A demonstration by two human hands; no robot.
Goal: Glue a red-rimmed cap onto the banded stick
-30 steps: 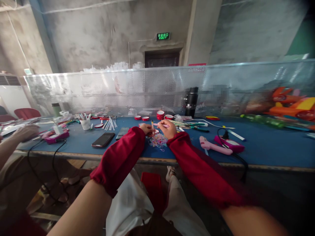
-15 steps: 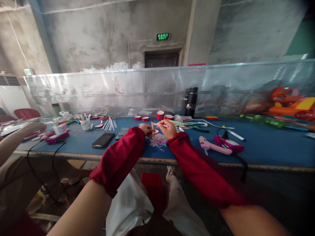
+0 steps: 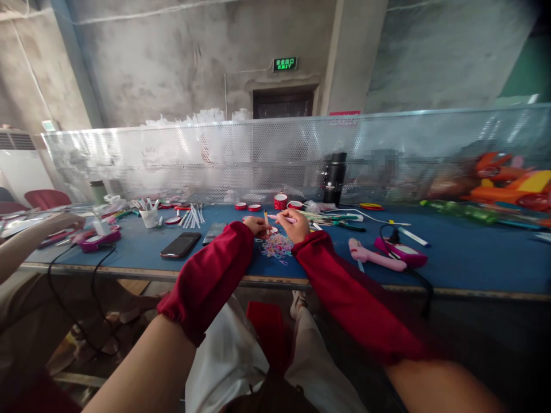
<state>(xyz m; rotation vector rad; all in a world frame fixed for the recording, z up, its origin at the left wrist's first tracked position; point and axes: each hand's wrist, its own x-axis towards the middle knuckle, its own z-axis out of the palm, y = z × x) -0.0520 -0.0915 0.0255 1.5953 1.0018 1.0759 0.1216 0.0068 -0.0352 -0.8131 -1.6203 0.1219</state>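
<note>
My left hand point(image 3: 258, 228) is closed around a thin, pale stick point(image 3: 266, 218) with an orange-yellow upper end, held upright above the table. From the right, my right hand point(image 3: 296, 227) grips a slim pink pen-like tool point(image 3: 290, 220), its pale end pointing at the stick. Whether the tool touches the stick is too small to tell. Just below both hands lies a loose heap of small multicoloured bands point(image 3: 278, 246). Dark red sleeve covers reach from my wrists to my forearms.
A phone point(image 3: 180, 245) and a cup of white sticks point(image 3: 149, 216) lie left. Behind are red tape rolls point(image 3: 280, 201) and a black thermos point(image 3: 334, 179). On the right sit pliers point(image 3: 349, 225) and a pink glue gun point(image 3: 374, 256). A co-worker's arm point(image 3: 34, 235) reaches in at far left.
The co-worker's hand at far left has shifted slightly to the right. My hands stay in nearly the same place, holding the same things.
</note>
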